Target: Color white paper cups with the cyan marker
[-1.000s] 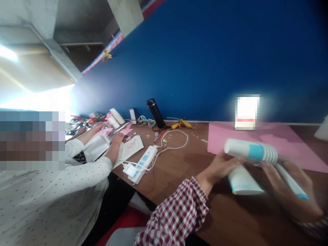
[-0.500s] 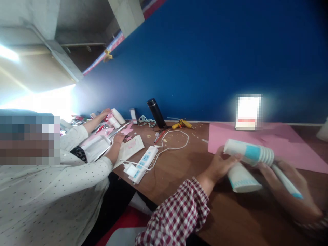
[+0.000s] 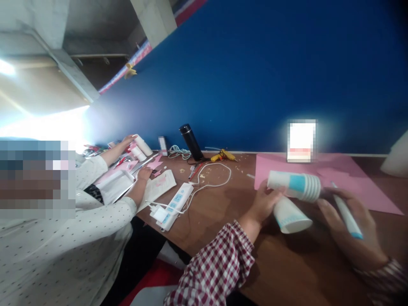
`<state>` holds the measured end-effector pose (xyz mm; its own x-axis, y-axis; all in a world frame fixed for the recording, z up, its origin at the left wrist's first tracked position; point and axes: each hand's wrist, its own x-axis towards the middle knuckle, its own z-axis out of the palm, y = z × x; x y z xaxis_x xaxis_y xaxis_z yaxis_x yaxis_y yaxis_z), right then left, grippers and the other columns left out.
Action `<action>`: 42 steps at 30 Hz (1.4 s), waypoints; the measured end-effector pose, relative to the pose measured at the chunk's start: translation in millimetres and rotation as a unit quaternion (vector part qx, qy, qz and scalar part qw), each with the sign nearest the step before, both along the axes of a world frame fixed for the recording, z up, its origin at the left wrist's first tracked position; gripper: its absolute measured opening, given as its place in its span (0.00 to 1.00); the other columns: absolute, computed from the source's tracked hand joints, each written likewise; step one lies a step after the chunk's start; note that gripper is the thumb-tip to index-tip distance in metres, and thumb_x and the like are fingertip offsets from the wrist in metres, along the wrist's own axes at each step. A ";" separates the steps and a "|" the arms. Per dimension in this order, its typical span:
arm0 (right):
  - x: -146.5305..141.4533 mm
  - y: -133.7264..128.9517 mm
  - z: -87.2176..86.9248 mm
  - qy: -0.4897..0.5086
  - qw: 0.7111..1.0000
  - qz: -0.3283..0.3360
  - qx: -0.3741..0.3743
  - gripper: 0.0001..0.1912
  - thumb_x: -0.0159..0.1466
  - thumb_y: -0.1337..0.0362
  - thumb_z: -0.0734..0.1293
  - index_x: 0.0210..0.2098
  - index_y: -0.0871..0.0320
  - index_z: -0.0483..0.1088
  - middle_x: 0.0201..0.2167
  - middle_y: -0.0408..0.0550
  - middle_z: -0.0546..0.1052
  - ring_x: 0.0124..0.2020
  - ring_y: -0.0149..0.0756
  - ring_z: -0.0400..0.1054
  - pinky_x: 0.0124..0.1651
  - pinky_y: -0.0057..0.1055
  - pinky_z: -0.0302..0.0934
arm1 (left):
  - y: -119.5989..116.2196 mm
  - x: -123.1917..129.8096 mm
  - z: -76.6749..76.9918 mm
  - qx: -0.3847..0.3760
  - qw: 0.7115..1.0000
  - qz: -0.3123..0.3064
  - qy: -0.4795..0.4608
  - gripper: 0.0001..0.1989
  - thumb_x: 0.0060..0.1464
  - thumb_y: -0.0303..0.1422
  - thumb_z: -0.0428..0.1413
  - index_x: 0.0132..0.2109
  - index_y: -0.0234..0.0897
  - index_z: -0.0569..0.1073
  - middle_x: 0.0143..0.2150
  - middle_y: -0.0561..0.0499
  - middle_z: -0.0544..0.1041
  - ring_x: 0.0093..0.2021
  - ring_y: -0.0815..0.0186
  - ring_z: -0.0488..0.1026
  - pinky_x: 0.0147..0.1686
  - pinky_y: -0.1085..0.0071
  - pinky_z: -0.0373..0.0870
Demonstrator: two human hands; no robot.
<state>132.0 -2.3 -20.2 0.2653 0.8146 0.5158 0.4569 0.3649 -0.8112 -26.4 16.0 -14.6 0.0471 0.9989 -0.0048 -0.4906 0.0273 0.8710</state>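
My left hand (image 3: 263, 205) is closed around the base end of a stack of nested white paper cups (image 3: 295, 186) with a blue patch, lying on its side above the table. A single paper cup (image 3: 291, 216) with blue print hangs just below the stack, mouth toward me, its narrow end against my left fingers. In my right hand (image 3: 363, 227) lies a white marker pen (image 3: 348, 216) with a blue end. The fingertips of that hand are close to the stack's rims; whether they touch is unclear.
A pink sheet (image 3: 366, 191) lies under a blurred upright card (image 3: 302, 140) by the blue partition (image 3: 248, 85). Left are a power strip (image 3: 175, 206) with a looping cable, a yellow glue gun (image 3: 223, 155) and a black flask (image 3: 191, 142). A co-worker in a dotted sleeve (image 3: 105, 212) sits further left.
The view has shifted slightly, so most things sit further left. My right hand has drawn back a little from the cup rims, and the marker pen stands steeper in it.
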 end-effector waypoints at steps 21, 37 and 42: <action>3.5 3.6 -4.2 0.043 0.995 0.088 0.007 0.14 0.62 0.60 0.64 0.47 0.56 0.64 0.39 0.51 0.75 0.37 0.38 0.72 0.36 0.33 0.70 | 65.2 -99.3 63.9 -0.014 0.966 0.107 0.237 0.23 0.45 0.43 0.62 0.45 0.35 0.69 0.30 0.52 0.74 0.26 0.68 0.72 0.29 0.70 0.70; 3.7 5.0 -6.1 0.055 0.991 0.117 0.015 0.13 0.62 0.61 0.64 0.46 0.55 0.63 0.37 0.50 0.74 0.35 0.36 0.72 0.36 0.33 0.70 | 81.5 -64.2 46.2 -0.005 0.894 0.038 0.447 0.28 0.43 0.43 0.63 0.49 0.34 0.69 0.44 0.41 0.77 0.38 0.59 0.75 0.36 0.66 0.70; 4.2 5.8 -7.2 0.049 0.992 0.119 0.018 0.13 0.62 0.61 0.64 0.46 0.56 0.63 0.36 0.50 0.74 0.34 0.36 0.71 0.36 0.33 0.69 | 85.0 -49.0 43.5 0.032 0.828 0.036 0.559 0.28 0.38 0.42 0.65 0.47 0.38 0.69 0.46 0.43 0.77 0.44 0.56 0.73 0.43 0.65 0.66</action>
